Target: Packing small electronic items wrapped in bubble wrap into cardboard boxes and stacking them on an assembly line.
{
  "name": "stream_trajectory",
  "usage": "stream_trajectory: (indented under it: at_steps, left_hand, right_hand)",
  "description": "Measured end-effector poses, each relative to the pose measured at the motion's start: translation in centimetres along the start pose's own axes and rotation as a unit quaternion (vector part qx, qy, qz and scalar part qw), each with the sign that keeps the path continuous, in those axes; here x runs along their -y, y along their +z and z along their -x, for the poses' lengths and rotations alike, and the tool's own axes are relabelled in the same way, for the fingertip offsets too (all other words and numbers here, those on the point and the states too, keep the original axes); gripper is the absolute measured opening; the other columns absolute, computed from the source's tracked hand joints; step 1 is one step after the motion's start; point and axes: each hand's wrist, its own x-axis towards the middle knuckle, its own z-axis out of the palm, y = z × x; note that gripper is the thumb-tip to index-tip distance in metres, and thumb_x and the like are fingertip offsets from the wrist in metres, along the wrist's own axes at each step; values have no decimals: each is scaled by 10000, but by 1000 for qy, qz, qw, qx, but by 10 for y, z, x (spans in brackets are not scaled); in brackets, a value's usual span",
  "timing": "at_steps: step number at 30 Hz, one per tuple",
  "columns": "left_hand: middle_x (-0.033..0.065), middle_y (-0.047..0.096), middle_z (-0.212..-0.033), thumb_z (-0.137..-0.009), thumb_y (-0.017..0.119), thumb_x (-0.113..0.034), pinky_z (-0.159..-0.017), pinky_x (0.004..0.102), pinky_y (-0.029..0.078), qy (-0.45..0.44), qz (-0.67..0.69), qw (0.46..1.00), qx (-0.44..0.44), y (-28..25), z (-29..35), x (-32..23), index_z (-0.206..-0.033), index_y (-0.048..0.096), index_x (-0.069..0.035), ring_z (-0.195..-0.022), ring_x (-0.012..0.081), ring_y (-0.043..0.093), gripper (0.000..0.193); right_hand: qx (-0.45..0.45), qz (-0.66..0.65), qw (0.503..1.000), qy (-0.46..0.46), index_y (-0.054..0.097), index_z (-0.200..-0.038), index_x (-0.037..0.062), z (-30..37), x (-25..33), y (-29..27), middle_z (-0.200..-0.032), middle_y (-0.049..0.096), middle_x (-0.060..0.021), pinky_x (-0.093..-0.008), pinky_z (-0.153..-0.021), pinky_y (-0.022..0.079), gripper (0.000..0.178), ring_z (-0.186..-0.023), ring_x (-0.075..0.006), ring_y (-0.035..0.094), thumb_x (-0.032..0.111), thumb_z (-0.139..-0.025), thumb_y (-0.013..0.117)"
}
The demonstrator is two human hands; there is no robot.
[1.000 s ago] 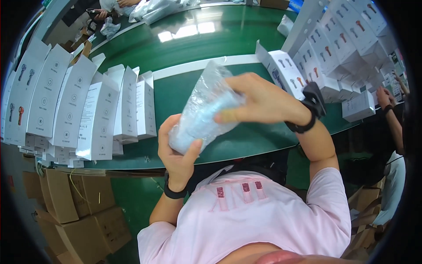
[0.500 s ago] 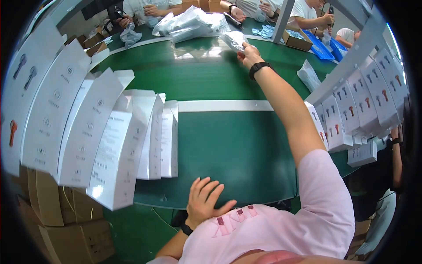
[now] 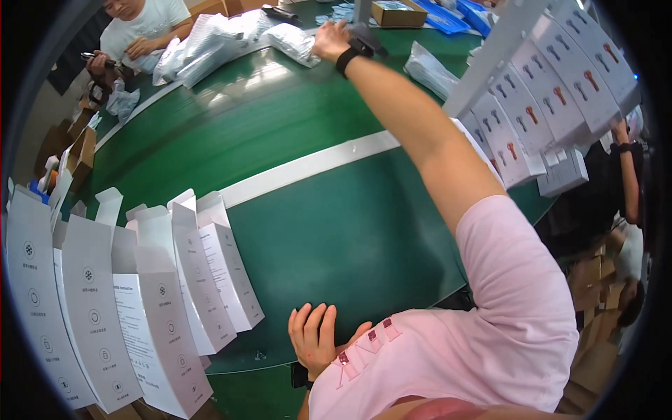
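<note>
At the far side of the green work surface (image 3: 336,203), my right hand (image 3: 330,40) is closed at the right end of a crinkled clear plastic bag (image 3: 290,43). What the bag contains cannot be made out. Just beyond my right wrist is a dark grey, blurred object (image 3: 367,40) whose kind is unclear. My left hand (image 3: 315,339) is empty by the near table edge, close to my pink shirt, its fingers stretched out and its thumb partly hidden. Tall white cartons (image 3: 164,336) with raised flaps stand in a row to the left of it.
More white cartons (image 3: 525,119) with pictures of small handheld devices are stacked at right beside a grey post (image 3: 493,59). Another plastic bag (image 3: 430,70) lies near that post. Across the belt, a person (image 3: 143,35) sits behind piled plastic bags (image 3: 206,49). Blue trays (image 3: 444,15) are farther back.
My view has turned, so the cartons and belt appear tilted. The bag at my right hand appears farther left, still at the far side. My left hand remains by the near edge.
</note>
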Motion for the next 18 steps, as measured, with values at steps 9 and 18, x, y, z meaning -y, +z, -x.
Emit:
stream_trajectory:
  at_steps: [9, 18]
  left_hand:
    - [127, 636, -1034, -613, 865, -354, -924, 531, 463, 108, 115, 986, -52, 0, -6, 2, -1018, 658, 0, -1018, 343, 589, 577]
    - [247, 521, -1290, -916, 589, -439, -1055, 462, 402, -243, 641, 728, -11, -38, -14, -9, -1425, 328, 20, -1165, 352, 565, 733]
  right_hand:
    - [279, 295, 897, 176, 657, -1189, 97, 1, -299, 63, -1274, 607, -143, -403, -982, 486, 582, -1157, -318, 597, 286, -656, 794]
    - [-242, -143, 938, -205, 472, -1252, 26, 92, -136, -61, -1101, 599, -258, -462, -898, 485, 693, -1040, -434, 580, 55, -612, 735]
